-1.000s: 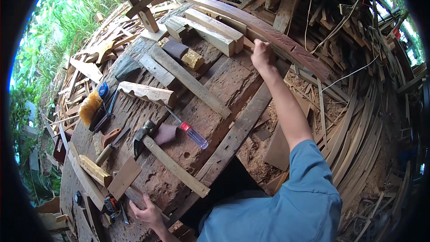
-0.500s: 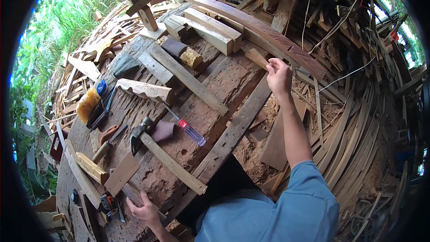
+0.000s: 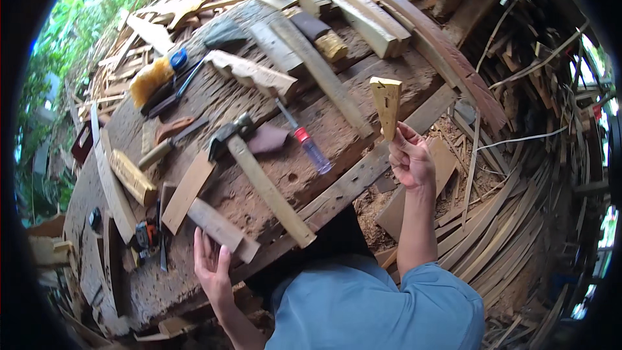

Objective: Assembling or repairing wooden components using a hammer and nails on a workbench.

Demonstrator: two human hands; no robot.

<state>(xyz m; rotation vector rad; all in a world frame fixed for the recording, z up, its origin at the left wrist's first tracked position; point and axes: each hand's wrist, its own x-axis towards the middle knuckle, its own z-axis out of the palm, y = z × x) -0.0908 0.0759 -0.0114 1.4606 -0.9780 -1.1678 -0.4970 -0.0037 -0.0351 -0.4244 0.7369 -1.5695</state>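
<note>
Got a wedge-shaped pc of wood (image 3: pixel 386 105) in my R hand (image 3: pixel 413 155) rn, fingers mostly curled, thumb + fingertips pinching the narrow end, wide end pointing up. It's held up by the near edge of the worktop (image 3: pixel 295 178), toward the right end. L hand (image 3: pixel 214 272) is half open, fingers loosely spread, nothing gripped afaict. It's at the near edge, left part, right by a wooden strip (image 3: pixel 225 227) w/ a short flat board (image 3: pixel 188 193) lying crosswise on it. Can't tell if my fingertips actually touch the strip tbh.

Hammer (image 3: pixel 269 188) lies a bit right of that, handle end reaching the near edge, head toward the middle. Screwdriver (image 3: pixel 311 149) w/ the red + clear handle is next to it. Further back, nearer the far edge, there's a wavy-edged block (image 3: pixel 249 72) and a yellow-bristled brush (image 3: pixel 150 82).
</note>
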